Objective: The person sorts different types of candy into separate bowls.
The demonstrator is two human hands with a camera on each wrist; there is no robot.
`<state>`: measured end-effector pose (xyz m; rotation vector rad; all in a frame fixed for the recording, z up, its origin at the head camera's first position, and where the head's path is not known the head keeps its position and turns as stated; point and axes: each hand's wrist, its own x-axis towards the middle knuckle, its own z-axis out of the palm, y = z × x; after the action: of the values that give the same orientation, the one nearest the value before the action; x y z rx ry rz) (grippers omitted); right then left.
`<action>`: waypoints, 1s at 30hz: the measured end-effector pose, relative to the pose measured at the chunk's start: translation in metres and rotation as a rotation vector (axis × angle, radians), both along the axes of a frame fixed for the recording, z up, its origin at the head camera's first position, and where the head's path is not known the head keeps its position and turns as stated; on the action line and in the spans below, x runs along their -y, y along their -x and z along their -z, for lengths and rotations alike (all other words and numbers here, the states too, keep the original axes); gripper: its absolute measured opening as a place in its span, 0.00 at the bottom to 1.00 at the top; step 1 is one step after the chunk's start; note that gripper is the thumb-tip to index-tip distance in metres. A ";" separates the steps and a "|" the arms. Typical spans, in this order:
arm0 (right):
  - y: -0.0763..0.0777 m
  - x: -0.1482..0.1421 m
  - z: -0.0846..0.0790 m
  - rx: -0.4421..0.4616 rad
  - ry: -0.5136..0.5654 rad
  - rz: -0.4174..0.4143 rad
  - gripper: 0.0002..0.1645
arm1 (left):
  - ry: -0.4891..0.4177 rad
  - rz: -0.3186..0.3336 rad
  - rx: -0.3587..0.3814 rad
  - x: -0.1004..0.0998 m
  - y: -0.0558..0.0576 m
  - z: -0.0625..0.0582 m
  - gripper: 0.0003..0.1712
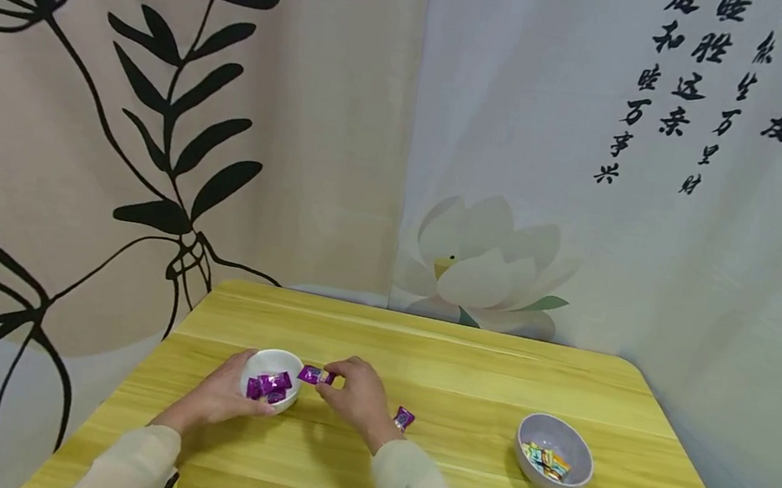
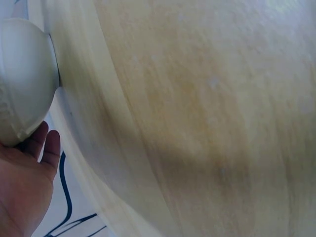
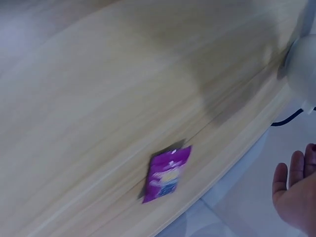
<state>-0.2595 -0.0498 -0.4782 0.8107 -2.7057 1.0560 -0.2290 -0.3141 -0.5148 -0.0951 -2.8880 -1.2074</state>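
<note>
My left hand [image 1: 216, 397] holds a small white bowl [image 1: 273, 363] at its left and near side. Several purple wrapped candies [image 1: 269, 386] lie inside the bowl. Between thumb and fingers, my right hand [image 1: 362, 400] pinches another purple wrapped candy [image 1: 312, 375] right at the bowl's right rim. One loose purple candy [image 1: 404, 419] lies on the table to the right of that hand. The left wrist view has the bowl's outer wall [image 2: 29, 74] with fingers against it. In the right wrist view the held candy is mostly out of frame.
A grey bowl [image 1: 582, 458] with several yellow and orange wrapped candies [image 1: 546, 461] stands on the right part of the wooden table [image 1: 477, 375]. Behind the table's far edge hangs a printed curtain [image 1: 345, 144].
</note>
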 end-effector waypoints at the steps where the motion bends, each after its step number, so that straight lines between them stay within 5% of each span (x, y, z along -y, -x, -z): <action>1: 0.000 0.004 0.000 -0.001 -0.002 0.002 0.20 | -0.008 0.001 -0.002 0.000 0.000 0.000 0.70; 13: 0.000 0.050 -0.004 0.001 -0.032 -0.015 0.19 | -0.019 -0.013 0.032 0.001 -0.002 0.000 0.71; 17: -0.001 0.058 -0.006 0.030 -0.044 -0.025 0.26 | -0.007 -0.002 0.023 -0.001 -0.001 0.000 0.70; 30: 0.004 0.028 -0.003 0.038 -0.042 0.076 0.25 | -0.031 -0.006 -0.003 0.000 -0.001 0.000 0.68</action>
<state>-0.2640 -0.0777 -0.4757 0.6943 -2.7747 1.0123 -0.2282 -0.3141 -0.5150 -0.0875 -2.8637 -1.2502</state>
